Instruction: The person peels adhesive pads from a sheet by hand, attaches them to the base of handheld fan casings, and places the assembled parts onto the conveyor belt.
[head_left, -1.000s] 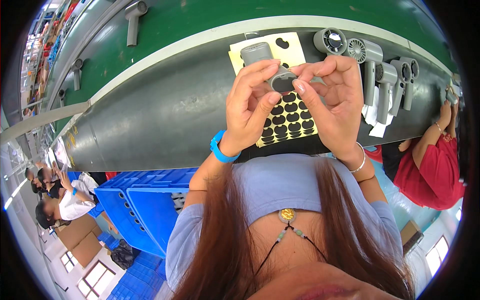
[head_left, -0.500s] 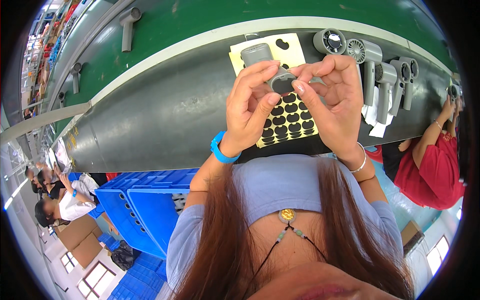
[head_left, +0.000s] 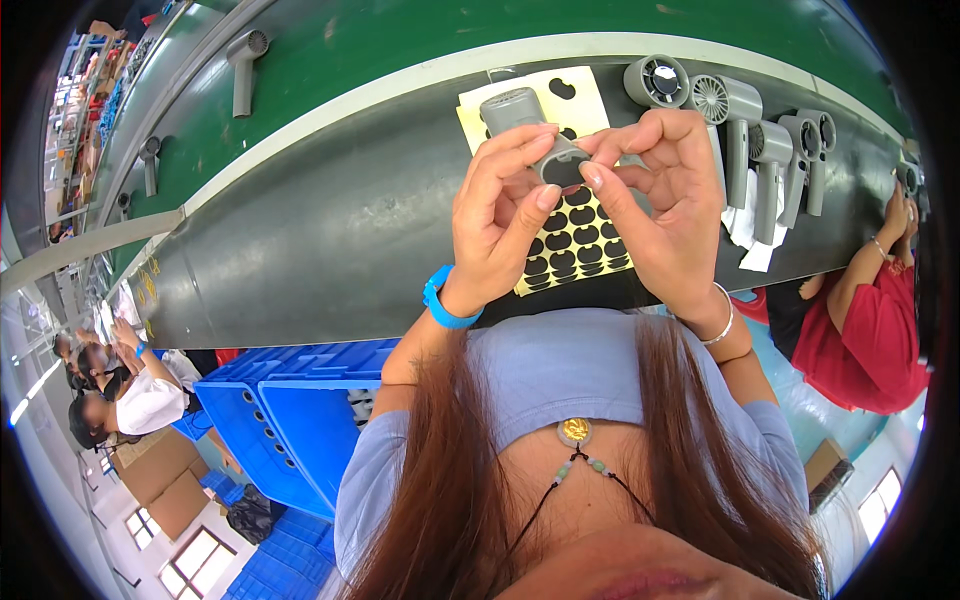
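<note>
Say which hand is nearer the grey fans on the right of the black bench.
Right. The right hand is just left of the grey fans; the left hand is farther left, holding a grey device.

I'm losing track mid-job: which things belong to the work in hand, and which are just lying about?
Likely belonging:
- gray device, in the left hand
- black patch on it, at the right hand
- yellow sheet of black patches
- gray fans at right

Likely lying about:
- black bag
- cardboard box

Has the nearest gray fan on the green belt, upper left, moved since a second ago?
Yes. The gray fan has shifted left and down in the picture, judged against the pale rail.
</note>
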